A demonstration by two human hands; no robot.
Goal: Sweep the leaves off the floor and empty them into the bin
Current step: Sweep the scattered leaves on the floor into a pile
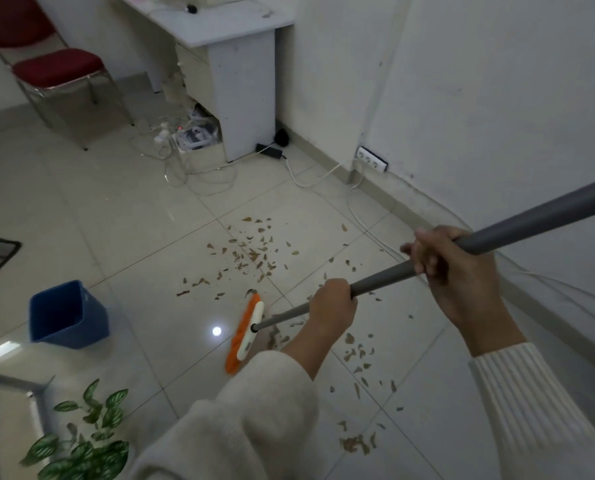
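Dry brown leaves (251, 256) lie scattered over the white floor tiles, with more leaves (356, 355) nearer me on the right. A broom with an orange and white head (244, 332) rests on the floor among them. Its grey handle (531, 221) runs up to the right. My left hand (332, 303) grips the handle low down. My right hand (452, 268) grips it higher up. A blue bin (68, 317) stands upright and open on the floor to the left of the broom head.
A white desk (240, 81) stands against the wall, with cables and a power strip (188, 140) on the floor beneath. A red chair (59, 69) is at the far left. A white cable (355, 209) runs along the right wall. Green plant leaves (81, 438) fill the lower left.
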